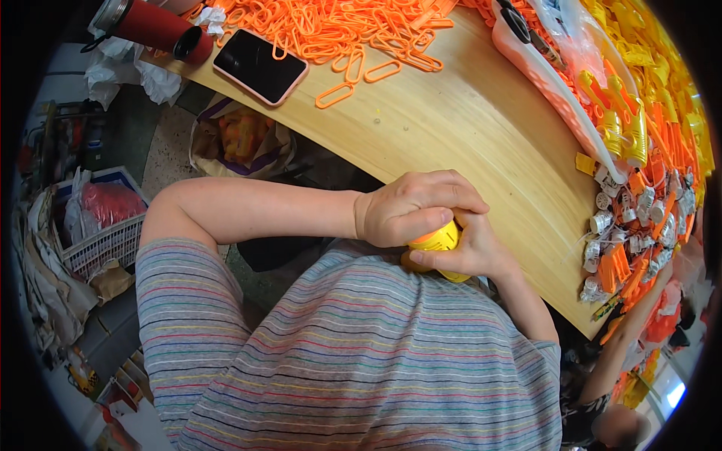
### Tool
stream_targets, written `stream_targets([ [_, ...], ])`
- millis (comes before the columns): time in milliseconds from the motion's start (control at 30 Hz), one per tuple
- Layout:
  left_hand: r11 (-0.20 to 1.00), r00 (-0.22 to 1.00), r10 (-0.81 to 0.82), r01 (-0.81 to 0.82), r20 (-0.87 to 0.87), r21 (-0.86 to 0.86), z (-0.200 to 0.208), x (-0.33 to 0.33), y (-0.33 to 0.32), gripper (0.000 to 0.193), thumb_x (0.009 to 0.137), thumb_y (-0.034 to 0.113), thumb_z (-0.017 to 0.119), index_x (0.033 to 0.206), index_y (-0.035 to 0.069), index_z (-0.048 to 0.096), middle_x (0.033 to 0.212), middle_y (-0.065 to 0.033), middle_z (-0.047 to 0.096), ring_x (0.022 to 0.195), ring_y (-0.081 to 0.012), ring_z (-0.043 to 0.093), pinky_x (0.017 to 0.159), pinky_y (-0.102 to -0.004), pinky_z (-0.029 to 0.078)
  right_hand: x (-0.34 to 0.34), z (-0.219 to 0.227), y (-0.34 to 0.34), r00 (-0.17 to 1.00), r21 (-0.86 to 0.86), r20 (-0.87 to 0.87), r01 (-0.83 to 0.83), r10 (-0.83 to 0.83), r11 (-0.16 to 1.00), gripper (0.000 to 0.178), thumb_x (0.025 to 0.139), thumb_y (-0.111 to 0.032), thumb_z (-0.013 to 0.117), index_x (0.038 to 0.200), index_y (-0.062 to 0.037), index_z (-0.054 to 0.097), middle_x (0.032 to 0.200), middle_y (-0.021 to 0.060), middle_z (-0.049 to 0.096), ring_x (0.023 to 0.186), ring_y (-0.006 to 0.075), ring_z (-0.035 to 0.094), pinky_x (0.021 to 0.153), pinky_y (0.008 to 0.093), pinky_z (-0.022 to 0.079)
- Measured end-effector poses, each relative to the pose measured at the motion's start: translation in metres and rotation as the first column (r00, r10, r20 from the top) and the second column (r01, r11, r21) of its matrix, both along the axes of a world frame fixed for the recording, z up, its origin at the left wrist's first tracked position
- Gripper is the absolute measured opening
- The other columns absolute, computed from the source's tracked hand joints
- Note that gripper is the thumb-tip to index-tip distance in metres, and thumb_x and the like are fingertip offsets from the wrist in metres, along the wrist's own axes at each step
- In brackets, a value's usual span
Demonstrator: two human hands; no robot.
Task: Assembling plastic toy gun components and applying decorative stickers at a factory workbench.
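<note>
Smooth plastic yellow piece (446, 239) and orange links (323, 30), matt cloth shirt (361, 338), glossy phone screen (259, 66), smooth wood-grain tabletop (466, 105).

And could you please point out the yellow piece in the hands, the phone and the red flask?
Yellow piece (445, 238), head view: its exposed side.
Phone (260, 67), head view: dark screen.
Red flask (150, 27), head view: its body.

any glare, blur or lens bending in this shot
Head view: fisheye bending, with the wooden table edge curving and the corners black; head view: bright glare at lower right; head view: left hand and right hand fairly sharp at the yellow piece, partly hidden by fingers.
</note>
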State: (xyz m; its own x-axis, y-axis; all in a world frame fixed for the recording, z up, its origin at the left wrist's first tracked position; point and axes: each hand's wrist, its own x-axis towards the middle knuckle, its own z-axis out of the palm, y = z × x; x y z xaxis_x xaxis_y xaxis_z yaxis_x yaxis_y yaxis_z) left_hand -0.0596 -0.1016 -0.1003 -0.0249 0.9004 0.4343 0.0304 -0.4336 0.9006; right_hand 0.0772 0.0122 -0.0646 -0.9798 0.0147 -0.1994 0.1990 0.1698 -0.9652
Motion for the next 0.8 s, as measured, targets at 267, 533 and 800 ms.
stream_targets([
  [267, 0.98, 0.996, -0.01, -0.007, -0.084, -0.198, 0.025, -0.012, -0.003, 0.035, 0.093, 0.017, 0.042, 0.116, -0.004, 0.057, 0.118, -0.0187, 0.055, 0.11, -0.026, 0.054, 0.095, -0.0351, 0.042, -0.006, 0.001, -0.009, 0.998, 0.058, -0.048, 0.054, -0.051, 0.997, 0.055, 0.063, -0.022, 0.082, 0.107, 0.0011, 0.058, 0.094, 0.0129, 0.063, 0.088, 0.0247, 0.063, 0.076, 0.0346, 0.051],
  [533, 0.892, 0.966, 0.204, -0.118, 0.158, -0.436, 0.021, -0.006, -0.033, 0.036, 0.097, 0.019, 0.04, 0.114, -0.009, 0.057, 0.108, -0.019, 0.062, 0.102, -0.0255, 0.06, 0.092, -0.0329, 0.044, -0.02, 0.007, -0.032, 1.0, 0.147, 0.003, -0.015, 0.015, 0.989, 0.048, 0.063, -0.017, 0.081, 0.101, 0.0029, 0.059, 0.09, 0.0106, 0.065, 0.083, 0.0195, 0.063, 0.074, 0.0311, 0.051],
  [800, 0.886, 0.927, 0.34, -0.26, 0.158, -0.383, 0.01, -0.002, -0.05, 0.039, 0.097, 0.02, 0.036, 0.105, -0.01, 0.061, 0.102, -0.0202, 0.065, 0.097, -0.0252, 0.062, 0.088, -0.0328, 0.046, -0.03, 0.005, -0.045, 0.999, 0.215, 0.009, -0.044, 0.043, 0.976, 0.051, 0.062, -0.025, 0.082, 0.097, 0.0042, 0.058, 0.084, 0.0181, 0.064, 0.079, 0.0315, 0.065, 0.07, 0.0375, 0.052],
])
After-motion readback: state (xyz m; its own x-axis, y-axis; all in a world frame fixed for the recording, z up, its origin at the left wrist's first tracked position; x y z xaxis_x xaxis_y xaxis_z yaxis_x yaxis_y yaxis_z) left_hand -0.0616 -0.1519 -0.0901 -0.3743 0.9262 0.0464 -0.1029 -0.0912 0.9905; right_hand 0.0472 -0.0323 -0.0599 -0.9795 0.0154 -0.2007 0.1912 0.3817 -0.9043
